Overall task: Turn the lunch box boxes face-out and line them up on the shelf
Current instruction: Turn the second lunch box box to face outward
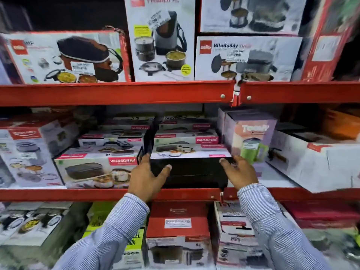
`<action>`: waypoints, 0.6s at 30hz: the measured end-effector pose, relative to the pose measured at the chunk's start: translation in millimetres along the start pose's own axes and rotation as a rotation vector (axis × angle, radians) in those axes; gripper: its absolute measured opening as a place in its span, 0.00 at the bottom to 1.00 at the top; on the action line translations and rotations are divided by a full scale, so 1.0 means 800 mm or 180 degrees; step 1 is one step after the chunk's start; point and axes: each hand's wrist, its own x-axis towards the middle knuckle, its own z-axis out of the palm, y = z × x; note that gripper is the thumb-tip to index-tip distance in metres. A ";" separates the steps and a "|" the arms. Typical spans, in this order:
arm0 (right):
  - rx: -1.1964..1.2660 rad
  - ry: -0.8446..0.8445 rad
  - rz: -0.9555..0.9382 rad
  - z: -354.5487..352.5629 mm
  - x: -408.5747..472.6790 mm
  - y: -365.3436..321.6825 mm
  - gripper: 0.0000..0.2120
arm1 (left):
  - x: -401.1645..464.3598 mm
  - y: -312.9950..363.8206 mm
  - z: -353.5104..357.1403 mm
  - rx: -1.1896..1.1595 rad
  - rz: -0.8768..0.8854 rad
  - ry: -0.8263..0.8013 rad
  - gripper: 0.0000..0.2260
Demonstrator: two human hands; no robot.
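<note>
Both hands grip a lunch box box point(190, 172) on the red middle shelf point(97, 194): left hand point(147, 178) and right hand point(238, 172) clasp its ends, black side facing out.

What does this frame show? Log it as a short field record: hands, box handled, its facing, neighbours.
left hand: on the box's left end
right hand: on its right end
box handled: Varmora box, middle shelf
facing: black side out, picture on top
left neighbour: Varmora box, picture face-out
right neighbour: upright purple box
</note>
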 end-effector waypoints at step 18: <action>0.1702 0.0243 -0.0364 -0.027 0.021 0.026 0.08 | 0.012 -0.011 -0.021 -0.1384 -0.0276 0.0577 0.10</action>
